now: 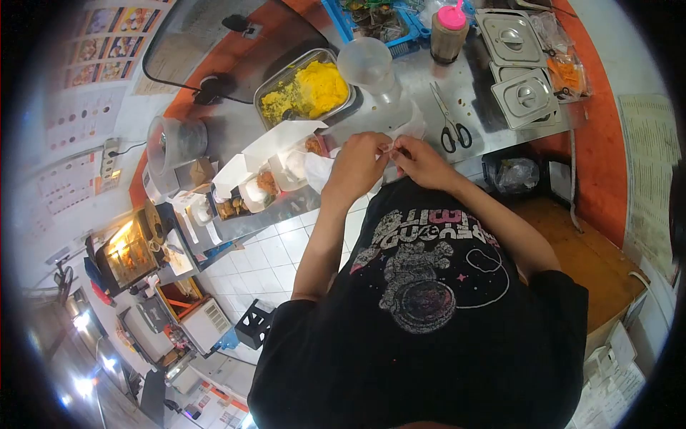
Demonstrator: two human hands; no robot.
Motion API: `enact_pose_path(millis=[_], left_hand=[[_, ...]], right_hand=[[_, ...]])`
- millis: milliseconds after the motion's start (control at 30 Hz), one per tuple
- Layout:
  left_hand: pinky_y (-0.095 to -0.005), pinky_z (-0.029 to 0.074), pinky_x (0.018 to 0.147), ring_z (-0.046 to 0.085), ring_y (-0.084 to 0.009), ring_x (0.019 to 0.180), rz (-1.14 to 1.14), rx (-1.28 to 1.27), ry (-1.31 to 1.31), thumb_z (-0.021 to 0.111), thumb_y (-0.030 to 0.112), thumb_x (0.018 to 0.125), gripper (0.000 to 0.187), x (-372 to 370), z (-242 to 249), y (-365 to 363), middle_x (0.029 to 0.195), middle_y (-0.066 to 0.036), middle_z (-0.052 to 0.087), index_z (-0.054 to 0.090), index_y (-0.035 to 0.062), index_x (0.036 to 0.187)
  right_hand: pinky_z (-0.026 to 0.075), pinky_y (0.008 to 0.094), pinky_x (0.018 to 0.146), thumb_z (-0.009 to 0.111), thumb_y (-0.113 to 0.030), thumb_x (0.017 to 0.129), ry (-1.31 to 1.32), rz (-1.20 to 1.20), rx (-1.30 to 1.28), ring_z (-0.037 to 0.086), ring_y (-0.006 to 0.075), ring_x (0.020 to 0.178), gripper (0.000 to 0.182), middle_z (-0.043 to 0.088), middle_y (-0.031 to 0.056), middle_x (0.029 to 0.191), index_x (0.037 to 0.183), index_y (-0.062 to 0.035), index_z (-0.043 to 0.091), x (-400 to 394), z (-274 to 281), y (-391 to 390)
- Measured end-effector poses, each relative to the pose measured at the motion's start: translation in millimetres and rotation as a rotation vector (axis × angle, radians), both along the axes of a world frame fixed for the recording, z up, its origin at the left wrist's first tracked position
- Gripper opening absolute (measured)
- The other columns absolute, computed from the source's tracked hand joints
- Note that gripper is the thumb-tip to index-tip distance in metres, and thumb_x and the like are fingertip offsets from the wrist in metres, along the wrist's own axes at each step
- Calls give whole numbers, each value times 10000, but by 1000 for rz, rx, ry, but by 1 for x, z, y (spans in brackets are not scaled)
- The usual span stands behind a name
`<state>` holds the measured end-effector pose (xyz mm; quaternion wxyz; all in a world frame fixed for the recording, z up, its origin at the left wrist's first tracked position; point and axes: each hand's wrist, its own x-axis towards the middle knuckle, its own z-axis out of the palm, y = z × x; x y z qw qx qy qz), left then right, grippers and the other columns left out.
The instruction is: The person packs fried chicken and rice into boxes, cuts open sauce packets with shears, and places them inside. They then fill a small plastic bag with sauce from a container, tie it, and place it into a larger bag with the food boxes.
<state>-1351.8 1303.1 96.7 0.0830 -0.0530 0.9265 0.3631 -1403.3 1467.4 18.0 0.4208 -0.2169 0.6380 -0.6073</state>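
Both hands meet over the near edge of the metal counter [471,79]. My left hand [359,163] and my right hand [419,161] have their fingertips closed close together, pinching a thin, whitish piece of plastic [406,123]. Its exact shape is hard to make out. White plastic or paper [319,170] shows just left of my left hand. Farther left stand open white boxes [270,146] with food in them. Black-handled scissors [449,123] lie on the counter to the right of my hands.
A metal tray [349,100] of yellow food stands behind the boxes, beside a clear plastic container [366,63]. Farther back are a blue basket [409,41] and a pink-lidded jar [449,33]. Metal lids [525,99] lie at the right. A clear tub [179,143] stands at the left.
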Motion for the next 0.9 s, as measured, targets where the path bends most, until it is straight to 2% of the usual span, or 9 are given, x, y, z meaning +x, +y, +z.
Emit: enact_pose_path(millis=[133,200,300,367,433,567,633,700,900], left_hand=[[-358,543,739,698,-286,833,-9,156,-118,702,-1,750,201,0,-4,-13,896,-184,705,706,-33,948],[-300,568,754,714,-204,807,6,250,-171,720,11,789,195,-2,-1,-11,904,-135,725,703,-42,976],[-293,561,755,707,-177,792,32,205,-197,730,7,793,190,6,-33,-17,869,-121,726,698,-50,971],[-286,560,755,701,-161,793,80,237,-219,737,2,791,182,7,-33,-19,866,-112,724,700,-50,961],[-279,558,754,695,-144,793,135,271,-250,744,-3,788,175,10,-35,-20,864,-103,723,702,-50,951],[-251,552,699,687,-128,752,180,517,-221,782,-12,745,166,11,-48,-25,828,-90,720,706,-34,891],[-245,550,694,679,-119,752,187,600,-215,786,-18,745,163,12,-52,-26,820,-78,713,696,-37,880],[-239,548,690,671,-114,745,215,764,-229,794,-24,745,181,13,-54,-26,827,-67,702,678,-26,884],[-237,544,738,673,-113,783,231,932,-312,790,-9,764,211,21,-68,-38,864,-62,702,671,-11,938]], right_hand=[[483,306,596,538,-166,970,80,-40,2,605,141,643,172,606,93,762,955,5,546,-1,2,1],[489,319,606,544,-159,962,104,-52,18,612,157,644,171,620,105,766,948,11,547,-2,10,2],[496,310,643,569,-156,949,98,-41,52,624,151,684,178,640,100,788,963,22,562,-1,4,3],[497,288,670,587,-160,946,71,-35,68,629,130,721,191,646,84,806,985,26,577,-4,-1,5],[516,293,699,644,-154,901,182,-5,185,653,141,753,219,680,112,857,998,41,618,-2,-2,9],[531,305,741,684,-153,851,170,-101,143,687,183,793,239,703,157,839,976,50,662,1,5,4],[532,292,760,697,-119,839,-11,-153,102,681,158,824,221,711,135,857,958,63,658,-1,10,2],[531,290,760,705,-104,831,-47,-166,40,674,154,813,213,707,122,858,954,63,658,0,-2,0],[528,276,747,720,-86,821,-202,-212,-48,646,134,773,201,685,90,858,949,55,657,5,-18,-6]])
